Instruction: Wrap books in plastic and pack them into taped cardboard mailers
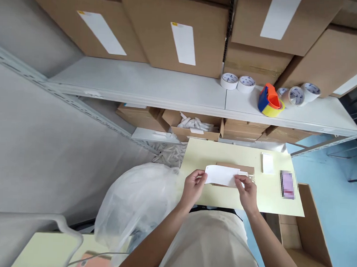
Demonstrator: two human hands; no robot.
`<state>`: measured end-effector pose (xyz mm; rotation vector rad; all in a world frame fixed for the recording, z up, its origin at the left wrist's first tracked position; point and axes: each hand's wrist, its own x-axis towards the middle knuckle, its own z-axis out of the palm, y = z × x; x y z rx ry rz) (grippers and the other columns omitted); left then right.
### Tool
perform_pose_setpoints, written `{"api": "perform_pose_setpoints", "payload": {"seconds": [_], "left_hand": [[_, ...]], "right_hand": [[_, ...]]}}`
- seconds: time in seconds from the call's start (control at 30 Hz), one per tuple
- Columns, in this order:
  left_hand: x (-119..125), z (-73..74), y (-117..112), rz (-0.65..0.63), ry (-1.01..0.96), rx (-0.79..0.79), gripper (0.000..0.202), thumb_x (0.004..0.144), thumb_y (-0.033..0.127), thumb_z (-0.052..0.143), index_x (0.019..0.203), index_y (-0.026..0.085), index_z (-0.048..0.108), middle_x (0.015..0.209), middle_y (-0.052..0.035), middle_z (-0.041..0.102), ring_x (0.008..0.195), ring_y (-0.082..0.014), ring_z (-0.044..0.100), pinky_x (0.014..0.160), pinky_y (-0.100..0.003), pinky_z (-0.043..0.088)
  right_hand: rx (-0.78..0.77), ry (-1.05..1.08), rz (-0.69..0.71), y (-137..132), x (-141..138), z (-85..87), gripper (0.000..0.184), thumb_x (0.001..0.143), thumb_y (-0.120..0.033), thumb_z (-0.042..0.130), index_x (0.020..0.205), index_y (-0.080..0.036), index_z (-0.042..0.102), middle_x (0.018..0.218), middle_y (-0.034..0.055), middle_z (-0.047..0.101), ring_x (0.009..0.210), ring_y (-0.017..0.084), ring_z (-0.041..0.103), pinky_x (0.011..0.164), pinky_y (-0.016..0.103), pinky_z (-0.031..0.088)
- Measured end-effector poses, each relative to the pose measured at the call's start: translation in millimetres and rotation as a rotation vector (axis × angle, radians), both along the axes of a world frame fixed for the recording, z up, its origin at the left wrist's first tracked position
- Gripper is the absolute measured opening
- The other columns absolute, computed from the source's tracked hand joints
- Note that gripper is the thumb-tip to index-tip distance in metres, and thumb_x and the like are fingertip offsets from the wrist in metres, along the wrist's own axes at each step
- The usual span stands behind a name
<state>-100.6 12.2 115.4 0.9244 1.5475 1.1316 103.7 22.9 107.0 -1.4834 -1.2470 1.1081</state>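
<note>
Both hands hold a white paper label point(221, 174) just above a small brown cardboard box point(245, 169) on a pale yellow table point(213, 151). My left hand point(192, 188) pinches the label's left end. My right hand point(246, 189) pinches its right end, fingers closed on the paper. The label hides most of the box beneath it.
A white slip point(267, 163) and a blurred purple item point(287, 184) lie on the table's right side. An open carton point(308, 228) stands at the right, a large clear plastic bag point(135, 203) at the left. The shelf point(139, 81) behind carries tape rolls point(238, 81), a tape dispenser point(270, 100) and big cartons point(172, 25).
</note>
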Motion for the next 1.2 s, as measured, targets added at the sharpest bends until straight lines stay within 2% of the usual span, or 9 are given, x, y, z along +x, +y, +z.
{"api": "perform_pose_setpoints", "payload": {"seconds": [0.17,0.3,0.4,0.5,0.67,0.8,1.03,1.2], "left_hand": [[30,-19.5,7,-0.032,0.225,0.021,0.025,0.075,0.044,0.057,0.069,0.021,0.061,0.072,-0.0026,0.065,0.066,-0.0159,0.063,0.056,-0.024,0.048],[50,-41.5,13,-0.127,0.272,-0.054,0.021,0.076,0.041,0.056,0.069,0.021,0.061,0.064,-0.0003,0.066,0.058,-0.0146,0.061,0.06,-0.026,0.049],[61,-57.9,18,-0.134,0.24,-0.114,0.021,0.074,0.04,0.059,0.083,0.02,0.062,0.068,-0.0008,0.07,0.06,-0.0156,0.064,0.061,-0.027,0.05],[70,-67.8,26,-0.112,0.256,-0.173,0.031,0.074,0.039,0.063,0.098,0.019,0.058,0.066,0.0,0.07,0.06,-0.0164,0.065,0.062,-0.028,0.051],[76,-69.0,40,-0.126,0.418,-0.237,0.029,0.075,0.037,0.064,0.098,0.022,0.056,0.073,-0.0006,0.073,0.066,-0.0183,0.069,0.067,-0.03,0.051],[76,-69.0,44,-0.153,0.48,-0.282,0.028,0.075,0.035,0.064,0.099,0.022,0.055,0.071,-0.0001,0.073,0.071,-0.0204,0.071,0.068,-0.03,0.05],[77,-73.0,41,-0.163,0.541,-0.302,0.03,0.075,0.034,0.064,0.101,0.024,0.055,0.07,0.0012,0.073,0.077,-0.022,0.072,0.069,-0.031,0.049],[78,-69.9,42,-0.212,0.681,-0.323,0.031,0.076,0.031,0.065,0.104,0.024,0.053,0.069,0.0013,0.073,0.081,-0.0239,0.071,0.067,-0.031,0.047]], "right_hand": [[-0.065,-0.027,-0.091,-6,32,-14.8,0.03,0.078,-0.048,0.065,0.084,-0.019,0.073,0.088,0.0084,0.073,0.081,0.022,0.064,0.078,0.039,0.051],[-0.153,-0.061,-0.055,-5,57,-28.9,0.033,0.078,-0.048,0.064,0.089,-0.019,0.073,0.089,0.0087,0.073,0.076,0.019,0.062,0.075,0.036,0.05],[-0.197,-0.102,-0.031,1,70,-37.9,0.036,0.077,-0.05,0.064,0.091,-0.018,0.073,0.076,0.0056,0.069,0.065,0.017,0.057,0.065,0.032,0.048],[-0.218,-0.126,-0.016,10,77,-45.3,0.038,0.076,-0.05,0.063,0.092,-0.017,0.072,0.065,0.0011,0.061,0.058,0.015,0.05,0.057,0.029,0.044],[-0.194,-0.182,0.071,26,83,-54.7,0.032,0.077,-0.046,0.061,0.092,-0.02,0.071,0.067,0.0012,0.059,0.058,0.016,0.05,0.058,0.031,0.045],[-0.167,-0.281,0.139,34,85,-57.9,0.03,0.078,-0.042,0.057,0.092,-0.02,0.071,0.069,0.002,0.059,0.057,0.016,0.05,0.061,0.032,0.047],[-0.122,-0.418,0.229,34,87,-60.6,0.028,0.081,-0.035,0.053,0.096,-0.02,0.07,0.074,0.0037,0.061,0.058,0.017,0.053,0.06,0.032,0.049],[-0.108,-0.565,0.314,31,86,-61.6,0.026,0.084,-0.03,0.053,0.102,-0.022,0.069,0.082,0.0048,0.064,0.063,0.018,0.058,0.061,0.032,0.05]]}}
